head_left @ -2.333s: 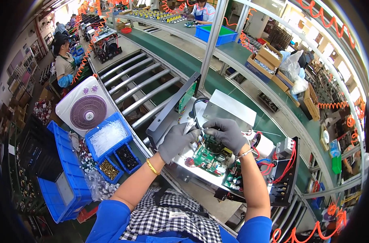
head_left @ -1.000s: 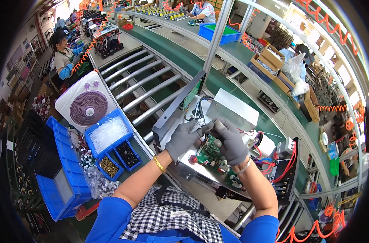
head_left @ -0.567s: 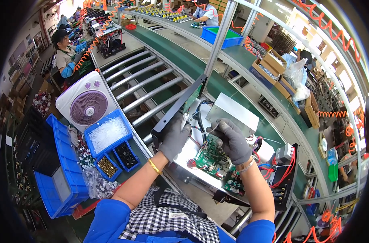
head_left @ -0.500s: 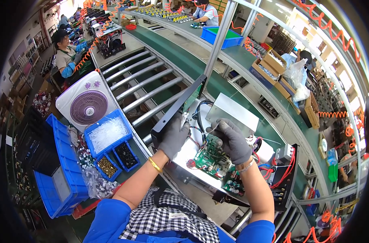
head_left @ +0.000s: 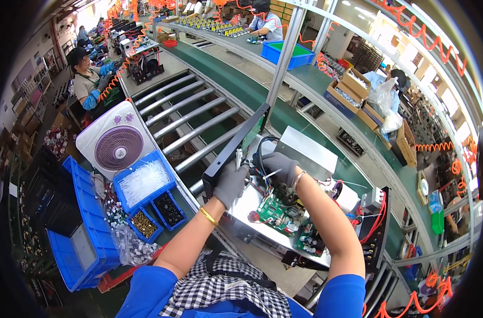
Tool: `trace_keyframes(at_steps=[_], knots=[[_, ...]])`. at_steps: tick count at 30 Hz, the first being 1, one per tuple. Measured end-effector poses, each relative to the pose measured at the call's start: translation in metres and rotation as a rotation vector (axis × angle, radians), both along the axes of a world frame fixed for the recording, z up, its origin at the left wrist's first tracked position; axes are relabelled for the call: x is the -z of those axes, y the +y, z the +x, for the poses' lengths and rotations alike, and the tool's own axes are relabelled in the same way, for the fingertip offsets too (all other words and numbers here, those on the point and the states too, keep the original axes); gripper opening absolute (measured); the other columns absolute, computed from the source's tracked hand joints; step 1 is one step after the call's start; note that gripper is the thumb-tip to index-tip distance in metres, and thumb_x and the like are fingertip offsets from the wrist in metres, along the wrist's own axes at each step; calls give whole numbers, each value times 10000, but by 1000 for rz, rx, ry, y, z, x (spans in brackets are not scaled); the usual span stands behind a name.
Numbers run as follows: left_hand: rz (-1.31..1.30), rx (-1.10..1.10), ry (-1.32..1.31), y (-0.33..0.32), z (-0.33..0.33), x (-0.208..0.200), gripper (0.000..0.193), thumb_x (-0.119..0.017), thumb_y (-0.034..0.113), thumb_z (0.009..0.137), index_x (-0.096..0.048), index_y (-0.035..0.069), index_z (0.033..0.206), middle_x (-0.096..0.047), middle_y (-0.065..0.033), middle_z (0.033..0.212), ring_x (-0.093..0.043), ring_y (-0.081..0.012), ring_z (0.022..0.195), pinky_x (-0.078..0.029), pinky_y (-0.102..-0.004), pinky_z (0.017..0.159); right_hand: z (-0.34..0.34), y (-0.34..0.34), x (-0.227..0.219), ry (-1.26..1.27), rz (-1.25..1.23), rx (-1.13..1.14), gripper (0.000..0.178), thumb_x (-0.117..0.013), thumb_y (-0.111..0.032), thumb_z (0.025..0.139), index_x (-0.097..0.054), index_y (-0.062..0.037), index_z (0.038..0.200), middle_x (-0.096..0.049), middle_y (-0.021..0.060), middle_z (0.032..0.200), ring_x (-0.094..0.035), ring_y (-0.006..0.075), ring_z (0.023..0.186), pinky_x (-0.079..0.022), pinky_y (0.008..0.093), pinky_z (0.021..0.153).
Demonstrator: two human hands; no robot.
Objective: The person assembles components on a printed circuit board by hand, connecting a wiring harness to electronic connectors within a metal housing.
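Note:
An opened electrical unit sits before me, with a green circuit board [head_left: 276,212] in its metal casing and a black panel [head_left: 228,151] standing along its left side. My left hand [head_left: 231,183], in a grey glove, is closed beside that panel, around white connectors [head_left: 239,155] that stick up past the fingers. My right hand [head_left: 282,165], also gloved, bends its fingers in at a loop of black cables [head_left: 258,153]; its fingertips are partly hidden. A thin white cable tie [head_left: 273,174] juts out below the right hand. A bare metal box [head_left: 310,151] is just beyond it.
To my left are a blue bin of white cable ties [head_left: 146,183], small bins of brass parts [head_left: 144,224] and black screws [head_left: 168,208], and a purple-white fan [head_left: 118,148]. Metal rollers [head_left: 191,127] lie ahead; a metal post [head_left: 284,63] rises beyond the unit. Co-workers sit farther off.
My right hand has moved left and away from me, from above the circuit board to the black cables. The left hand stays by the panel, a little lower on the connectors.

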State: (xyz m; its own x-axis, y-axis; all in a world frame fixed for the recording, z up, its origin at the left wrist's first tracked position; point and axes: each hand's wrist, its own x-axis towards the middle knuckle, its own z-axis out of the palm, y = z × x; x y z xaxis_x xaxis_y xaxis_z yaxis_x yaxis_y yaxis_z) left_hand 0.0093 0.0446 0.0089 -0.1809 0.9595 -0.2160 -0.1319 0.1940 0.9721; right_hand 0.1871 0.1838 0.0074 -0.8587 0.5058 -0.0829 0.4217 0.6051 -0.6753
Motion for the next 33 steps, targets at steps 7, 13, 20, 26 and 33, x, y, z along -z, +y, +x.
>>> trace_keyframes(at_steps=[7, 13, 20, 26, 33], knots=[[47, -3, -131, -5, -1, 0, 156, -541, 240, 955, -569, 87, 947, -528, -7, 644, -434, -100, 410, -340, -261, 341, 0, -21, -9, 163, 226, -196, 314, -719, -81, 840, -682, -63, 1151, -698, 131, 1054, -681, 290, 952, -546, 350, 811], [48, 61, -228, -6, -6, -3, 150, -530, 221, 979, -570, 77, 979, -568, -19, 713, -425, -73, 403, -332, -244, 342, -8, -26, -4, 181, -475, 209, 340, -680, -88, 881, -661, -17, 1213, -700, 103, 1077, -674, 191, 899, -547, 316, 783], [11, -9, -191, -5, 0, -1, 167, -531, 235, 983, -572, 73, 977, -567, -20, 699, -427, -76, 396, -338, -245, 332, -14, -21, -2, 181, -536, 197, 278, -604, -81, 927, -673, -7, 1186, -695, 60, 1024, -662, 122, 887, -548, 271, 758], [52, 11, -225, -13, -2, -7, 187, -524, 263, 998, -565, 81, 1002, -558, -15, 676, -421, -75, 388, -318, -242, 324, -11, -35, -14, 261, -194, 75, 283, -580, -48, 940, -663, -20, 1209, -683, 50, 1007, -657, 125, 874, -538, 259, 739], [49, 3, -153, -22, -1, -21, 234, -522, 322, 1014, -560, 99, 1070, -600, -22, 727, -414, -61, 408, -316, -235, 323, -1, -58, -28, 405, -729, 280, 329, -566, 4, 948, -623, -16, 1271, -688, 64, 1043, -636, 114, 913, -524, 266, 786]])
